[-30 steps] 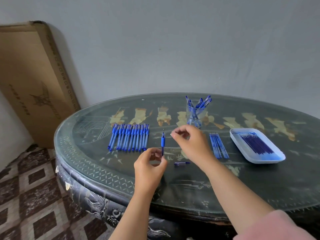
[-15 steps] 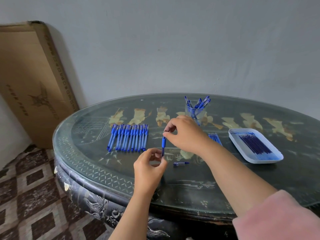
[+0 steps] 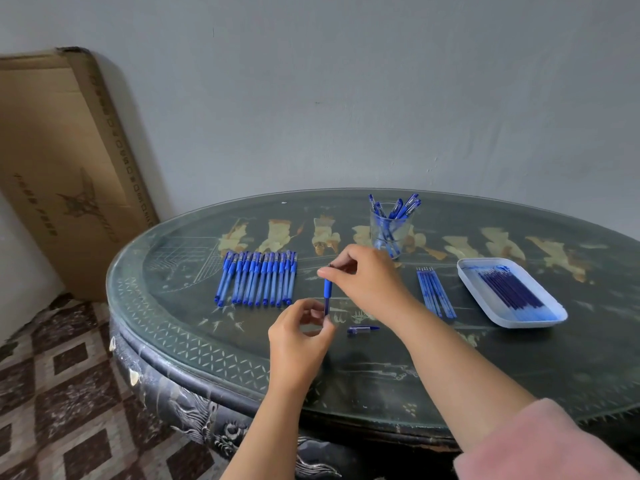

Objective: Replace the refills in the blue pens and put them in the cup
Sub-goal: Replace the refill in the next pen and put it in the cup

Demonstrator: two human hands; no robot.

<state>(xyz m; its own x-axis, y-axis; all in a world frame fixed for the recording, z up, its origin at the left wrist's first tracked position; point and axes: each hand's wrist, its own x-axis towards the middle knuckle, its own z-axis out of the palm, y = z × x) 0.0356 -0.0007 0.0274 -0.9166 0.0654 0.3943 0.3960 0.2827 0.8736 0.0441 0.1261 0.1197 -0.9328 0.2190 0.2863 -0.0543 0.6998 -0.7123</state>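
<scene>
Above the middle of the round dark desk (image 3: 381,375), seen from the head camera, two bare hands held one blue pen (image 3: 327,289) standing straight up. The left hand (image 3: 299,336) pinched the thin bottom end of the pen between its thumb and curled fingers. The right hand (image 3: 367,277) reached in from the right, and its thumb and first finger pinched the top tip of the same pen. A pink sleeve (image 3: 540,445) covered the right arm near the bottom corner. A small blue cap (image 3: 362,329) lay flat on the desk just to the right of the left hand, not touching it. A neat row of blue pens (image 3: 258,278) lay side by side on the left part of the desk. The clear cup (image 3: 389,233) stood at the back, behind the right hand, with more blue pens (image 3: 398,209) sticking out of it. A few loose refills (image 3: 434,293) lay side by side on the desk to the right of the right arm. Next to them sat a white tray (image 3: 530,323) with a bunch of dark blue refills (image 3: 512,293) in it. A big brown cardboard box (image 3: 65,161) leaned on the grey wall at the left, above a brown and white tiled floor (image 3: 59,393).
</scene>
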